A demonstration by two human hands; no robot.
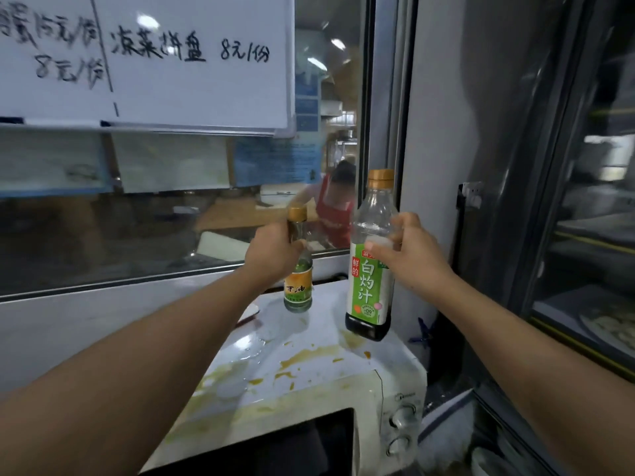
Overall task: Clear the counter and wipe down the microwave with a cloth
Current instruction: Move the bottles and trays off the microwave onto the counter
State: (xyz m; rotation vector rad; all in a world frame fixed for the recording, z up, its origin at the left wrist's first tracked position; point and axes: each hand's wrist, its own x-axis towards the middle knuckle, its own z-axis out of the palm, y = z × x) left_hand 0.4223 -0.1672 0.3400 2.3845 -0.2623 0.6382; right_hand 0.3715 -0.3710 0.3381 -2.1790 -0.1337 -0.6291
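Note:
A white microwave [343,383] fills the lower middle; its top is smeared with brown and yellowish spills. My left hand [275,252] grips the neck of a small oil bottle [298,290] with a gold cap and orange-green label, near the back of the microwave top. My right hand [412,252] holds the upper part of a tall, nearly empty sauce bottle [369,286] with a green label and dark liquid at the bottom. Whether either bottle still touches the microwave top I cannot tell. No cloth is in view.
A glass window [137,228] with a whiteboard [171,63] runs behind the microwave; a person in a red apron [335,214] works beyond it. A glass-fronted cabinet [584,235] stands at the right. A small flat object [251,312] lies at the microwave's back left.

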